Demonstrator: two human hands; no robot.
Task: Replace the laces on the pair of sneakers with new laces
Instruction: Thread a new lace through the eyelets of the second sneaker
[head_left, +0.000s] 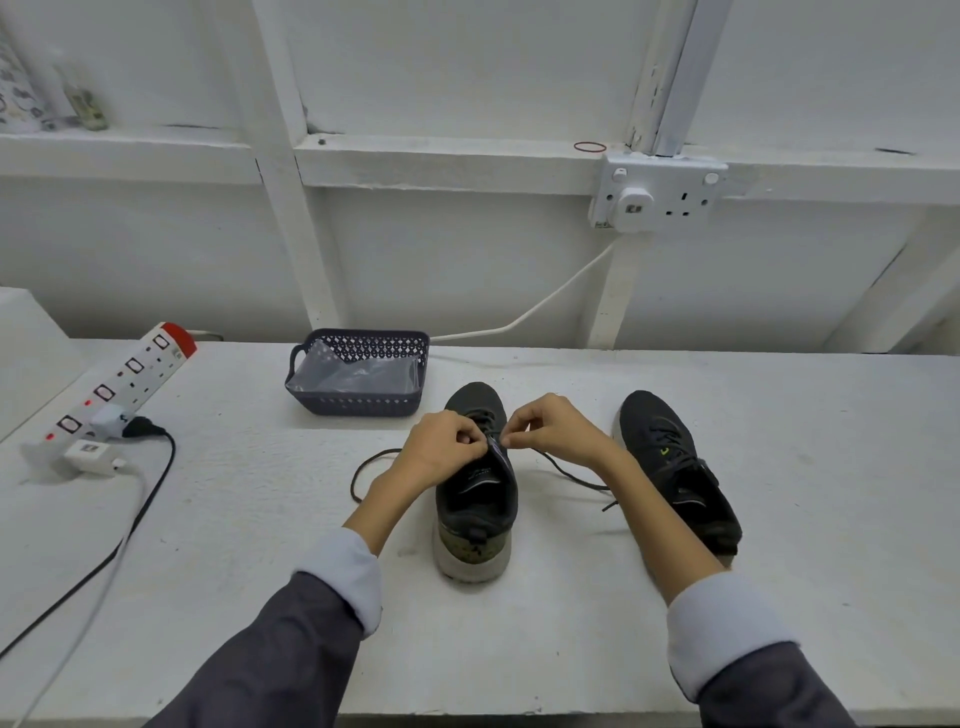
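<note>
A black sneaker (475, 499) with a pale sole stands in the middle of the white table, heel toward me. Both hands work at its tongue. My left hand (441, 449) pinches the dark lace (363, 467), which loops out to the left on the table. My right hand (550, 426) pinches the lace's other side, whose free end trails right toward the second sneaker. That second black sneaker (675, 467), laced, with a small green mark, stands to the right, partly behind my right forearm.
A dark perforated basket (358, 402) holding a clear plastic bag sits behind the sneakers. A white power strip (114, 389) with plugs and black and white cables lies at the left. A wall socket (657, 192) with a white cable hangs behind.
</note>
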